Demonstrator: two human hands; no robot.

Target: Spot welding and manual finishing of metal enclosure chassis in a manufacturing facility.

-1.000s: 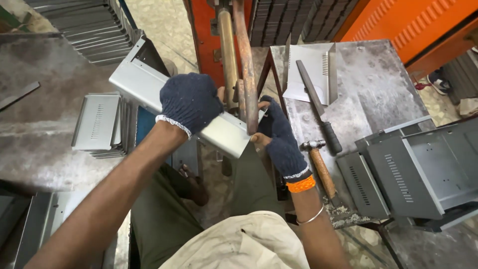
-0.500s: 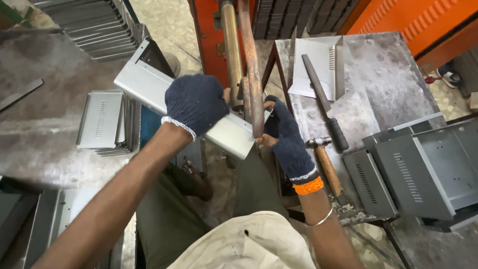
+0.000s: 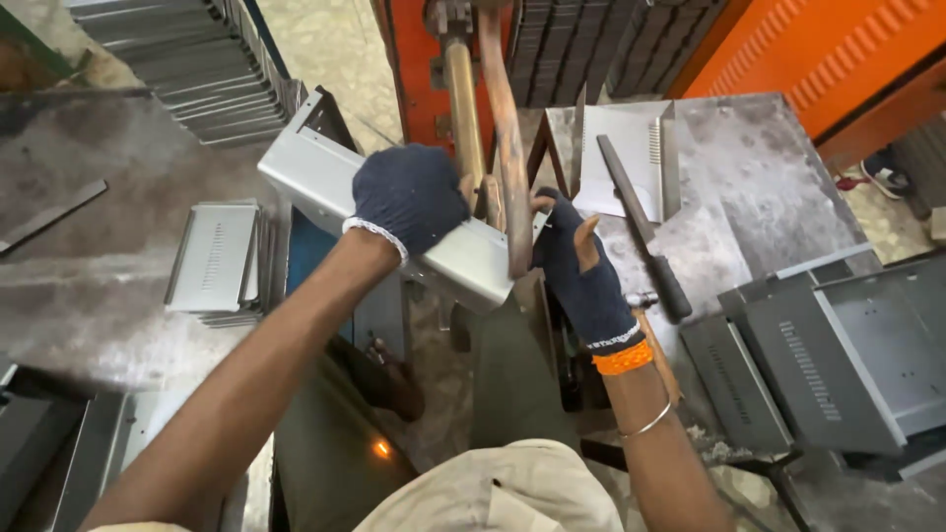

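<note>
My left hand (image 3: 409, 195), in a dark knitted glove, grips the top of a long grey sheet-metal box (image 3: 325, 187) held slantwise in front of me. My right hand (image 3: 581, 271), in a fingerless dark glove with an orange cuff, holds the box's near end against two upright copper-coloured rods (image 3: 503, 138) of an orange machine (image 3: 419, 59). The box's end sits between the rods, partly hidden by them.
A hammer (image 3: 652, 330) and a long dark file (image 3: 641, 232) lie on the grey metal table (image 3: 759, 167) at right, beside a flat sheet piece (image 3: 626, 158). Grey louvred box parts (image 3: 818, 355) sit lower right. More panels (image 3: 212, 261) are stacked at left and top left.
The box and both hands have stayed at the rods; the view shifted slightly. A small orange spark shows on the floor below.
</note>
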